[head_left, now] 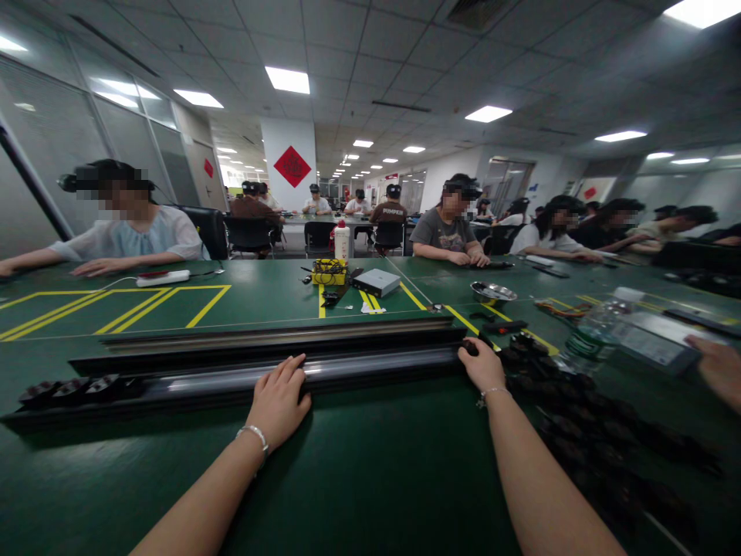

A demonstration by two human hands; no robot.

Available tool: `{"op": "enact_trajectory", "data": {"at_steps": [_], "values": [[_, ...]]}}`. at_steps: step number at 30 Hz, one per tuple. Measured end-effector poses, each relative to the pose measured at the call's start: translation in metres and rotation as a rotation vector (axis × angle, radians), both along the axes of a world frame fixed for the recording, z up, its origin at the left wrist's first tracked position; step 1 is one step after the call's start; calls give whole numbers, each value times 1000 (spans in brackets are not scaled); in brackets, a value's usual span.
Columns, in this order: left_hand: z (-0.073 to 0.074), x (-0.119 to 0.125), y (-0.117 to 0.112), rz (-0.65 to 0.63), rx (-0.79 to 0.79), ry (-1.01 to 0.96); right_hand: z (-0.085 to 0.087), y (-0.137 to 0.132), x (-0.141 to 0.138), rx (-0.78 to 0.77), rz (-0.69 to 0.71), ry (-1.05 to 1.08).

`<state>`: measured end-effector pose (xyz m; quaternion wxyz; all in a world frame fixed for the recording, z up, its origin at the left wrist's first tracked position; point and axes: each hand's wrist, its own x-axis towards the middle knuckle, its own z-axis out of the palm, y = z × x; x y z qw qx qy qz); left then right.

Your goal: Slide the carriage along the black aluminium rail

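Observation:
A long, dark, shiny rail lies across the table in front of me. My left hand rests on its middle, palm down with the fingers stretched out. At the rail's right end, my right hand has its fingers closed on a small black part, only the top of which shows. Several small black parts sit in a row along the rail's left end. Behind it lies a second long dark rail, roughly parallel to the first. To the right of my right hand is a large pile of similar black parts.
A water bottle, a metal bowl and a grey box stand on the green table. Farther back are a yellow box and a power strip. Another person's hand reaches in at right.

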<state>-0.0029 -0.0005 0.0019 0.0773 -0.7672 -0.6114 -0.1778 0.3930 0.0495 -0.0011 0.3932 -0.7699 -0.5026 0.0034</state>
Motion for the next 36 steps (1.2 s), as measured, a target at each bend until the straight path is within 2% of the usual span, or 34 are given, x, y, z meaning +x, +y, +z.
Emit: {"op": "enact_trajectory", "data": {"at_steps": [20,36], "values": [[-3,-3,2,-16,21,14,5,0,3,-153,-56,13],[-1,-1,1,-13,-7,-14,11,-2,-1,-199,-114,1]]}}
